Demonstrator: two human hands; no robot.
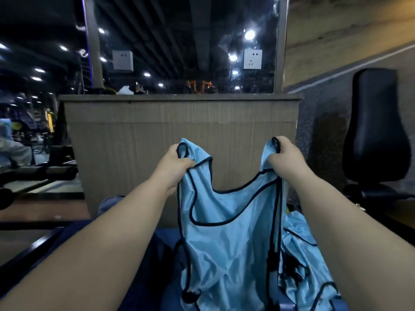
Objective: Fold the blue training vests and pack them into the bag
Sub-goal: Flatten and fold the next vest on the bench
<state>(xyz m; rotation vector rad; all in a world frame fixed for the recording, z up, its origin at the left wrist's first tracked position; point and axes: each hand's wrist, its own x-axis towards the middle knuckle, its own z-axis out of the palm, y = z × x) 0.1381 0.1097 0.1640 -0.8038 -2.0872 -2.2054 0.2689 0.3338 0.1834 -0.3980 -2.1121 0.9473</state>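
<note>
A light blue training vest [231, 241] with dark trim hangs in front of me, held up by its two shoulder straps. My left hand [174, 163] is closed on the left strap. My right hand [285, 157] grips the right strap at about the same height. The vest's body drops down between my forearms to the bottom of the head view. More light blue vest fabric [298, 248] lies crumpled low on the right, behind the held vest. A dark blue fabric surface [166, 236], possibly the bag, lies under the vests; I cannot tell its opening.
A grey panelled counter [179, 131] stands straight ahead, with a mirrored wall and two sockets above it. A black padded gym seat [372, 131] stands at the right. Gym machine rails [33, 171] run along the left. A person's legs show far left.
</note>
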